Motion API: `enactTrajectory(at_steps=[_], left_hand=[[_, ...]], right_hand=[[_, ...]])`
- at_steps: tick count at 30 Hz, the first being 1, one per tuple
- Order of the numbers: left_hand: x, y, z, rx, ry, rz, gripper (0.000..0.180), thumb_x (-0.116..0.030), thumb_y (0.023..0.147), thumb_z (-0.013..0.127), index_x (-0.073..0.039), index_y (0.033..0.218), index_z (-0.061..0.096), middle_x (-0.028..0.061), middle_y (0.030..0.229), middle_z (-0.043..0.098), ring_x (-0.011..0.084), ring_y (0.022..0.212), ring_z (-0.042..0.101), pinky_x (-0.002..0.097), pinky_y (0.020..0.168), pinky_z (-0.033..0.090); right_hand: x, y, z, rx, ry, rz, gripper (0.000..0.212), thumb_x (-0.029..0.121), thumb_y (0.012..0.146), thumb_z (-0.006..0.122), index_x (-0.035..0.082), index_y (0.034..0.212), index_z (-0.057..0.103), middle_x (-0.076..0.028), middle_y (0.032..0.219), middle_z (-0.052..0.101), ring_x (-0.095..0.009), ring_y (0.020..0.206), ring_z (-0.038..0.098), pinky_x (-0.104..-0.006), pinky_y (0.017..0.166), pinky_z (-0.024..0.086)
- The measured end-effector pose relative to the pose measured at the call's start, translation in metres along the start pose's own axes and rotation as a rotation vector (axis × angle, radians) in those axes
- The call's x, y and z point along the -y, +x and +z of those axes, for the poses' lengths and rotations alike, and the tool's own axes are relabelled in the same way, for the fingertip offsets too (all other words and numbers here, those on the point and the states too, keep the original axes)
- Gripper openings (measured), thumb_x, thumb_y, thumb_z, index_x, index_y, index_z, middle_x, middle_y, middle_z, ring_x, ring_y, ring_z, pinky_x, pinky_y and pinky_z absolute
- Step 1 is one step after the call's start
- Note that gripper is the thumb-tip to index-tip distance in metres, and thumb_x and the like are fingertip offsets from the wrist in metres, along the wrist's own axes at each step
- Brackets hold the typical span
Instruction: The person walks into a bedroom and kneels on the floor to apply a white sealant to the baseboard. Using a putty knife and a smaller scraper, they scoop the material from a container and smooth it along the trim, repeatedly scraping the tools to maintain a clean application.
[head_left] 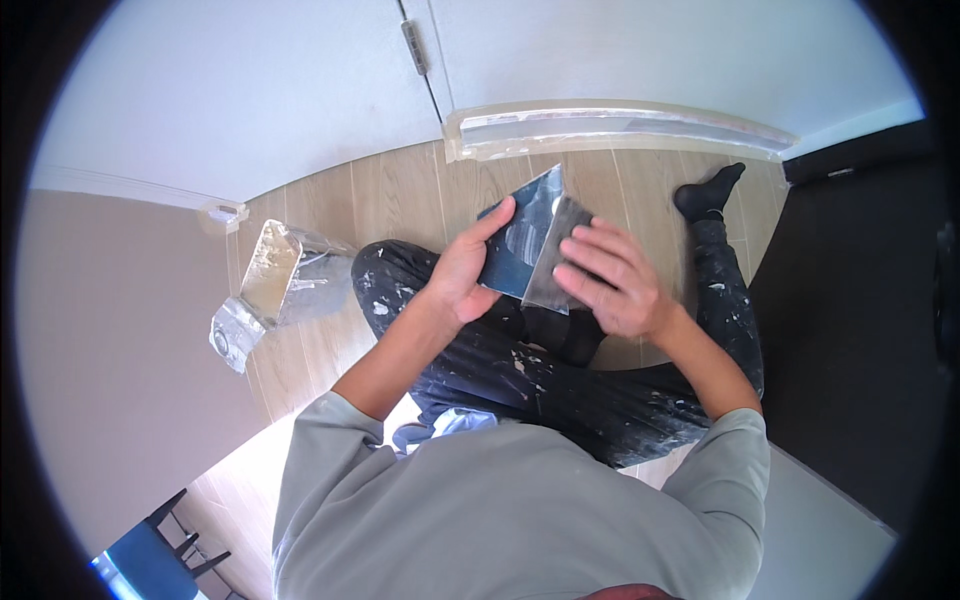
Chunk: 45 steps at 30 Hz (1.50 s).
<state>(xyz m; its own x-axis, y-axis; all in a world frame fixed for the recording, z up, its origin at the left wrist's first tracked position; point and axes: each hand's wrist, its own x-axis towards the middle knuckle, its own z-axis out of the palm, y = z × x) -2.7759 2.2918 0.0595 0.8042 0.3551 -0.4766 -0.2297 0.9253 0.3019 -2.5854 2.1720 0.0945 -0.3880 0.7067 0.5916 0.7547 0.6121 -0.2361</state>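
Note:
My left hand (468,268) grips a flat dark blue filling knife (518,236) by its edge, with the thumb on top. A whitish smear marks the blade's face. My right hand (622,285) is closed on a grey flat scraper (552,268), fingers spread over its upper face. The scraper's long edge meets or overlaps the right side of the blue blade. Both tools are held above my crossed, paint-spotted dark trousers (500,365). Whether filler lies between the two blades cannot be made out.
On the floor to the left lies an open, silver-wrapped container (272,275) with cream residue inside. A taped skirting strip (620,128) runs along the white wall ahead. At right stands a black panel (850,330); a blue chair (150,560) is at lower left.

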Motion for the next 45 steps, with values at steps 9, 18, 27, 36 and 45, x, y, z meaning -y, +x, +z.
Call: enactTrajectory(at_steps=[9,18,27,36,45], left_hand=[[-0.046,-0.007,-0.014,-0.062,0.239,0.085,0.038,-0.033,0.095,0.064,-0.003,0.119,0.059,0.0072,0.102,0.070,0.0161,0.086,0.070,0.0325,0.078,0.059],[-0.071,-0.010,-0.015,-0.074,0.427,0.066,0.040,-0.033,0.095,0.065,-0.001,0.118,0.058,0.0083,0.099,0.068,0.0144,0.084,0.069,0.0316,0.075,0.059],[-0.085,-0.001,-0.154,-0.155,0.064,0.100,0.032,-0.028,0.097,0.062,-0.002,0.115,0.062,0.0079,0.097,0.071,0.0180,0.082,0.070,0.0322,0.073,0.059],[-0.069,-0.016,-0.219,-0.339,-0.103,0.223,0.032,-0.035,0.102,0.052,-0.006,0.098,0.064,0.0064,0.073,0.065,0.0146,0.056,0.062,0.0285,0.047,0.051],[-0.069,-0.009,-0.235,-0.064,-0.209,0.278,0.039,-0.039,0.103,0.047,-0.004,0.089,0.056,0.0054,0.068,0.052,0.0139,0.050,0.049,0.0257,0.038,0.038]], right_hand=[[-0.044,0.025,-0.046,0.317,-0.288,-0.018,0.053,0.003,0.070,0.065,0.011,0.123,0.067,-0.007,0.125,0.063,-0.027,0.117,0.058,-0.0481,0.104,0.044],[-0.060,0.057,-0.028,0.483,-0.257,-0.141,0.056,0.006,0.074,0.064,0.013,0.129,0.063,-0.006,0.131,0.059,-0.027,0.122,0.055,-0.0516,0.110,0.038],[-0.092,-0.060,0.073,-0.373,1.698,1.189,0.047,0.025,0.101,0.046,0.013,0.146,0.041,-0.011,0.142,0.051,-0.031,0.133,0.047,-0.0595,0.110,0.034],[-0.073,-0.041,0.153,-0.801,2.432,0.971,0.056,0.049,0.102,0.039,0.012,0.145,0.042,-0.012,0.145,0.049,-0.033,0.134,0.045,-0.0635,0.106,0.032],[-0.139,-0.037,0.211,-0.340,0.348,0.969,0.046,0.030,0.096,0.062,0.013,0.139,0.054,-0.013,0.142,0.048,-0.032,0.133,0.043,-0.0486,0.110,0.034]])
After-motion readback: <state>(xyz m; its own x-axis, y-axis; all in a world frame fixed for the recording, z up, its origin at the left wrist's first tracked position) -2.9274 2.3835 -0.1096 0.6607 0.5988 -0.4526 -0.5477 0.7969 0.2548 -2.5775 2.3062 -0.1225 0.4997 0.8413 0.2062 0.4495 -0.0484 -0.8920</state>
